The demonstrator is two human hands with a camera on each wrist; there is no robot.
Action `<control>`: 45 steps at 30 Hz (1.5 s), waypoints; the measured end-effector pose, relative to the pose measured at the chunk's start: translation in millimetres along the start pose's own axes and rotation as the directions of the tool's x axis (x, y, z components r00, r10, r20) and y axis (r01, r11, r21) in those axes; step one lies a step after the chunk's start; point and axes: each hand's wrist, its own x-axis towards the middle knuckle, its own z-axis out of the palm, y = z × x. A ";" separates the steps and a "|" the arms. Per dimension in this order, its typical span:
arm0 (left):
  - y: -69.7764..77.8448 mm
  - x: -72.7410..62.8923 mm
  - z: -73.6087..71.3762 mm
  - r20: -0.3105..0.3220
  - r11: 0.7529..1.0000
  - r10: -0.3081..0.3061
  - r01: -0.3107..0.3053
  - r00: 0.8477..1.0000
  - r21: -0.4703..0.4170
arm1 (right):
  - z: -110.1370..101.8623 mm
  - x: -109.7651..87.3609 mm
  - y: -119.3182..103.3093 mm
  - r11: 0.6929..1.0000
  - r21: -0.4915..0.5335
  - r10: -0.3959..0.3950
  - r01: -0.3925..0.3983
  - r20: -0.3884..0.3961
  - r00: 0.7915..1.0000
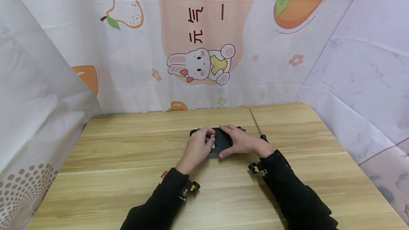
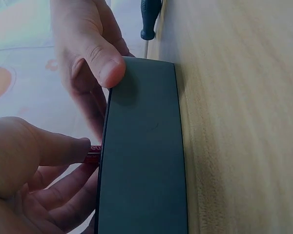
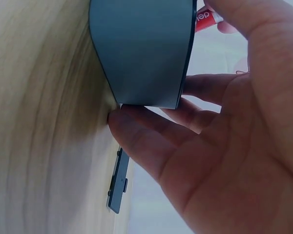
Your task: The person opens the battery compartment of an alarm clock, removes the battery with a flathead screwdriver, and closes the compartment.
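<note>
A black box-shaped device [image 1: 220, 145] lies on the table with its dark recessed side up. My left hand [image 1: 197, 147] pinches a small red battery [image 1: 213, 136] between thumb and fingers, right at that recessed side. Pale lettering shows on the red battery in the right wrist view [image 3: 205, 20]. My right hand [image 1: 242, 141] grips the right end of the device, thumb on the near side and fingers along the far side. The smooth near face of the device [image 2: 144, 146] fills the middle of the left wrist view.
A screwdriver [image 1: 255, 121] lies to the right, its handle partly hidden behind the right wrist. A narrow black cover with small tabs [image 3: 118, 183] rests on the wooden table [image 1: 127, 159] just beyond the right fingers. Printed curtains [image 1: 127, 63] hang behind the table.
</note>
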 end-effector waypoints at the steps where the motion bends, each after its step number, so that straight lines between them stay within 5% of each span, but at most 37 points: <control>1: 0.0 0.2 -0.3 -0.003 1.000 0.004 -0.004 1.000 -0.002 | -0.2 0.0 -0.1 1.000 0.001 -0.001 0.001 0.001 1.000; 13: -1.7 0.8 -16.5 -0.025 0.995 -0.023 0.021 0.999 -0.096 | -0.9 0.9 -0.2 1.000 0.017 -0.001 0.001 -0.001 1.000; 26: -3.9 -0.6 -48.7 -0.099 0.956 -0.004 -0.025 0.995 -0.291 | 1.3 -1.0 -1.9 0.999 0.029 0.026 -0.025 -0.006 1.000; 32: -13.9 -4.2 -63.2 -0.113 0.938 -0.078 0.034 0.991 -0.345 | 2.3 -1.2 -1.9 0.999 0.042 0.033 -0.033 0.005 0.999; 40: -28.1 -9.0 -81.4 -0.100 0.866 -0.191 0.120 0.977 -0.486 | 1.6 -3.3 -2.5 0.999 0.030 0.040 -0.040 0.005 0.999; 45: -32.8 -11.1 -86.5 -0.095 0.858 -0.222 0.149 0.970 -0.491 | 0.8 -2.7 -2.9 0.999 0.027 0.034 -0.034 0.008 0.999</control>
